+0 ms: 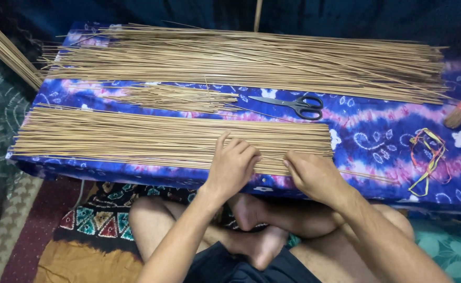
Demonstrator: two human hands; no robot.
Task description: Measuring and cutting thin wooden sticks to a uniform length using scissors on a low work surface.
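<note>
While your left hand [233,163] presses curled fingers on the trimmed sticks [136,139], your right hand [314,175] pinches their edge; scissors [296,105] lie beyond.

floor: patterned rugs [91,217] | furniture: low table under blue-pink tie-dye cloth [377,133] | backdrop: dark blue, dim

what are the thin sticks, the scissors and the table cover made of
Thin sticks under the left hand and right hand: likely dried plant stems or split bamboo, matte tan, slightly uneven. Scissors: grey metal blades with a dull sheen, black handles that look plastic. Table cover: soft cloth, tie-dyed blue, pink and white.
</note>
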